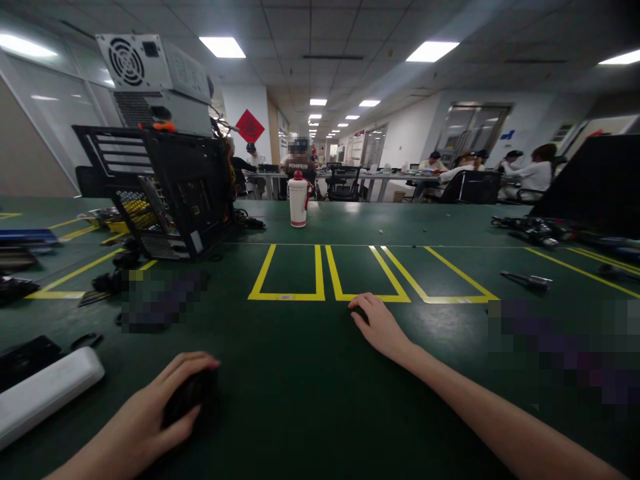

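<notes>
My left hand [145, 407] is at the lower left, its fingers and thumb curved around a dark rounded object that looks like a black computer mouse [187, 397]. Further forward, my right hand [380, 327] is low over the green table [300, 400], at the front edge of the middle yellow tape outline [370, 297]. Its fingers and thumb bend together over a small dark patch; whatever is inside is hidden.
An open black computer case [170, 187] stands at left with power supplies [150, 67] stacked on it. Beyond the outlines is a white bottle [298, 203]. A white bar [55, 393] lies left, a screwdriver-like tool [530, 280] right, cables [530, 230] behind. People sit farther back.
</notes>
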### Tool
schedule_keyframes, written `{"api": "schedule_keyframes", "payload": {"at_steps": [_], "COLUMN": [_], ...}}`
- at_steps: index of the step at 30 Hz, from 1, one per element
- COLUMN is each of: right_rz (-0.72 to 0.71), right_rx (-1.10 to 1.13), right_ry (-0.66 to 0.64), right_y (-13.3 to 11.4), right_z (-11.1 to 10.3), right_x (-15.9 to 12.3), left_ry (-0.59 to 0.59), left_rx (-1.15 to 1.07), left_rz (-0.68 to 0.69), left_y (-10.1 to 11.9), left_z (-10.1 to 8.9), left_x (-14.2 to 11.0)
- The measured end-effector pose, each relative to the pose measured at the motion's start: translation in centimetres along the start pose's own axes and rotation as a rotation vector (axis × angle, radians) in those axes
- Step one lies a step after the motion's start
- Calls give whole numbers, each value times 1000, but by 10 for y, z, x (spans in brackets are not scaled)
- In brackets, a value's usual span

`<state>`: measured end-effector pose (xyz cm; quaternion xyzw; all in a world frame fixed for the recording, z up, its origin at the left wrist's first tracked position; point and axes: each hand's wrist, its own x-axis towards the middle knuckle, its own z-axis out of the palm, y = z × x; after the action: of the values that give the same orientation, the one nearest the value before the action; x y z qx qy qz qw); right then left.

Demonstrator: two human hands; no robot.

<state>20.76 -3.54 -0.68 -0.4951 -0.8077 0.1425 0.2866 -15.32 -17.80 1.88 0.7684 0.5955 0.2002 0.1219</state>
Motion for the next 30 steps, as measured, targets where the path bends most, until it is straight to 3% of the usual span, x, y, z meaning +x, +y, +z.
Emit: {"api": "schedule_keyframes", "payload": {"at_steps": [3, 7, 11, 15, 20, 24, 30], "right_rz": [56, 191, 229, 232, 248, 282, 254], "right_rx": [114, 414, 592, 740, 753, 816, 808], "right_ry": [5, 13, -35, -99, -101, -123, -167], "right_y": [-13, -28, -25, -17, -12, -11, -19], "right_z": [7, 18, 22, 23, 28, 29, 16], "right_x": [13, 36, 52, 57, 60, 61, 54], "left_ry": [-166, -127, -89, -106, -82, -54, -140], "left_rx": [-117, -165, -191, -211, -187, -199, -316], "left_rz": [61, 139, 174, 188, 227, 255, 286], "left_y": [24, 51, 63, 69, 77, 79, 83], "left_z": [13, 43, 69, 80, 89, 92, 84], "left_x": [63, 142, 185, 201, 207, 205, 190]}}
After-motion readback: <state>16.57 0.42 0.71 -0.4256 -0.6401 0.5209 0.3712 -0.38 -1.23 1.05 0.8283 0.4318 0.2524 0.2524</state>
